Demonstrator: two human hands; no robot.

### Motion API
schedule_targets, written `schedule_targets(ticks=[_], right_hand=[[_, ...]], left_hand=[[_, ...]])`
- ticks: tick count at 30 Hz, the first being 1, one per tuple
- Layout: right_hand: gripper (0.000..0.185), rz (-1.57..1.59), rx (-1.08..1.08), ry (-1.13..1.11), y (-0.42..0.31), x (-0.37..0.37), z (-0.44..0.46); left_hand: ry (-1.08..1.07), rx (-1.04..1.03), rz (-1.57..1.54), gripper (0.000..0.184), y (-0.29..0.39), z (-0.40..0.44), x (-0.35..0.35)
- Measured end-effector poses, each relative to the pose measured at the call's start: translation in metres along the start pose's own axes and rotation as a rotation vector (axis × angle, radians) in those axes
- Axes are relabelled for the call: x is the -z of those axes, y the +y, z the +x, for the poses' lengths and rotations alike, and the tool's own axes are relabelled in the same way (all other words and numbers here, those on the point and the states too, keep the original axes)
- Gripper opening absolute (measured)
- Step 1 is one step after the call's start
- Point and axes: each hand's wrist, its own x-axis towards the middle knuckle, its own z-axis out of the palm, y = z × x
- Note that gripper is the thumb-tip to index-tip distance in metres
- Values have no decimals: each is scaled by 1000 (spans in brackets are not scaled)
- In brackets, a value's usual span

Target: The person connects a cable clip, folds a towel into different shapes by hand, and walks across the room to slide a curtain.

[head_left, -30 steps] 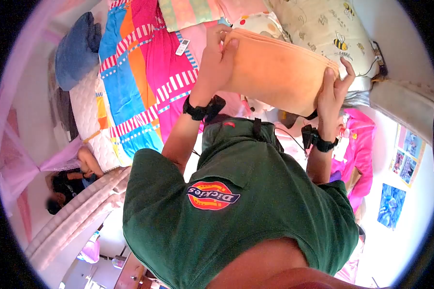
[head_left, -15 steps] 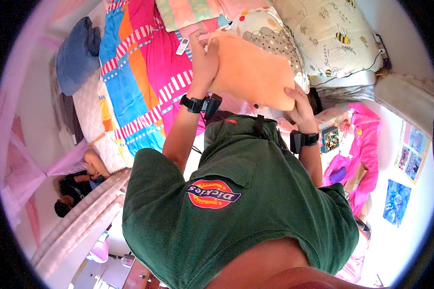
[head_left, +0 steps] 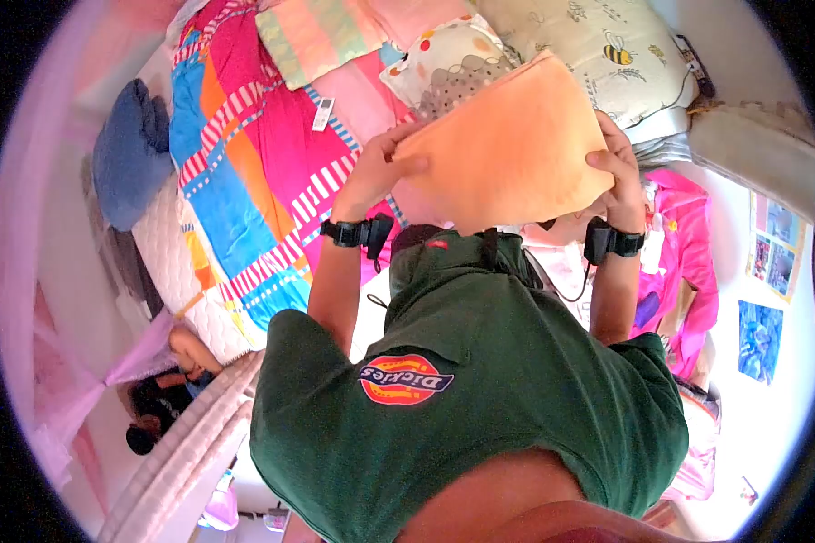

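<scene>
Spread wider than half a second ago, the left hand (head_left: 364, 184) and right hand (head_left: 621, 190) stand farther apart, and the orange cloth (head_left: 507, 149) between them shows a broader face, one far corner pointing up and away from the body. Closest to the viewer is the wearer's dark green shirt (head_left: 498, 407), seen from above, with a red and yellow logo (head_left: 403, 380) upside down on the chest. Both forearms reach forward, each with a black wristband (head_left: 342, 233). Just past the waist, the cloth is held raised, its long axis running crosswise from hand to hand and slanting slightly. Neither hand is nearer: each already touches one end. The left fingers (head_left: 394, 140) are closed around the left edge, thumb on the facing side; the right fingers likewise pinch the right edge, thumb in front. The lower edge, nearest the waist, is not gripped. Farther off lies a bed with a multicoloured quilt (head_left: 244, 167), a white remote control (head_left: 322, 114), a spotted pillow (head_left: 453, 72) and a large cream pillow (head_left: 570, 36) printed with bees. To the right is a bright pink garment (head_left: 688, 213); at far left, another person (head_left: 158, 403) in dark clothing.
</scene>
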Motion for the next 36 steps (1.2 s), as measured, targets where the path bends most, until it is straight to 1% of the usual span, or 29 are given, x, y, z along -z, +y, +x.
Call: schedule_targets(ticks=[2, 3, 5, 7, 9, 10, 11, 12, 13, 14, 15, 16, 17, 19, 21, 22, 23, 25, 27, 29, 30, 31, 33, 34, 36], right_hand=[[56, -145, 15, -51, -13, 1, 1], [56, -154, 20, -48, -17, 2, 0], [57, -209, 0, -58, -26, 5, -2], [53, -256, 28, -83, -32, 15, 2], [50, -296, 48, -102, -28, 18, 7], [46, -372, 61, 55, -21, 17, 11], [43, -447, 76, 211, -12, 19, 17], [41, -499, 77, 238, 2, 28, 23], [43, -628, 129, 320, 22, 36, 26], [41, -809, 82, 426, 42, 39, 25], [39, -988, 36, 531, 61, 38, 24], [37, -744, -15, 410, 81, 36, 21], [36, -499, -67, 288, 94, 29, 16], [40, -33, -304, 177, 81, -31, 2], [45, -1, -305, 132, 89, -60, 1], [46, -228, -348, 185, 75, -74, -4], [46, -218, -355, 191, 82, -72, -6], [48, -236, -108, 147, 100, -66, -7], [45, -173, -107, 154, 102, -66, -11], [40, 45, -95, 162, 100, -66, -14], [38, 98, -109, 185, 98, -66, -15], [38, 104, -110, 180, 100, -63, -16], [38, 112, -97, 159, 100, -56, -18], [38, 103, -90, 172, 99, -54, -19], [39, 102, -91, 154, 92, -47, -24]], left_hand=[[-141, 94, 105, 61, 13, -2, -4], [-149, 86, 101, 61, 17, -1, -5], [-307, 185, 111, 60, 24, 0, -7], [-350, 167, 96, 57, 30, 4, -16], [-342, 75, 63, 54, 28, 6, -24], [-315, 8, 146, 50, 23, 10, -25], [-318, 6, 140, 50, 18, 14, -28], [-287, -17, 93, 48, 11, 18, -32], [-254, -38, 46, 47, 4, 20, -37], [-252, -39, 43, 47, -5, 21, -40], [-181, -83, 231, 44, -14, 22, -42], [-106, -130, 419, 41, -19, 24, -45], [-102, -132, 419, 41, -20, 25, -52], [-31, -136, 494, 38, -21, 15, -71], [-68, -150, 507, 37, -9, 4, -83], [-79, -204, 540, 37, -8, 1, -87], [-90, -257, 572, 37, -8, -2, -90], [-105, -265, 541, 40, -10, -4, -90], [-60, -287, 527, 43, -7, -10, -88], [-52, -276, 578, 44, -3, -11, -86], [-46, -274, 622, 46, -2, -12, -85], [-43, -271, 629, 46, -3, -12, -85], [-54, -329, 627, 42, -4, -10, -88], [-58, -329, 633, 42, -6, -9, -88], [-55, -281, 582, 34, -12, -7, -91]])
